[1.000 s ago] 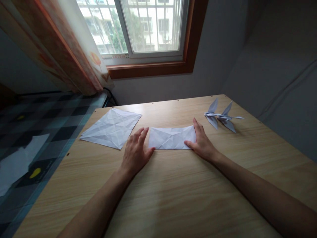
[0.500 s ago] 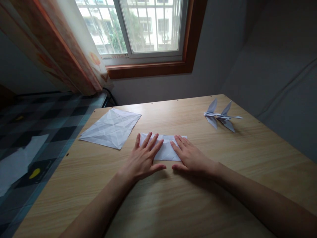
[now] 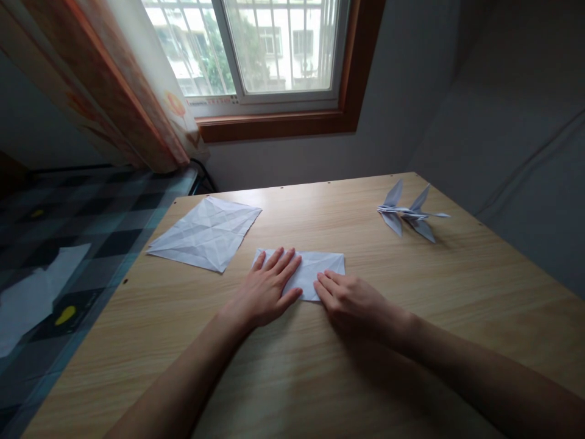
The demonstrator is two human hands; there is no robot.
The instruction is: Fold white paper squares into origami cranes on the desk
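A folded strip of white paper (image 3: 315, 265) lies across the middle of the table, with crease lines on its top. Flat over its left part rests my left hand (image 3: 269, 289), open with the fingers spread. My right hand (image 3: 350, 299) is at the near right edge of the strip. Its fingers are drawn together and bent over that edge, closed on the paper, and the thumb is mostly hidden.
A creased square paper (image 3: 208, 235) lies at the table's back left. Toward the back right stands a folded paper figure with pointed wings (image 3: 406, 211). Left of the wooden table (image 3: 114, 341), white paper (image 3: 31, 299) lies on a checked cloth (image 3: 105, 225).
My right hand has gone from lying flat on the paper to gripping its near edge, baring the right end. My left hand stays spread; its thumb now touches the paper.
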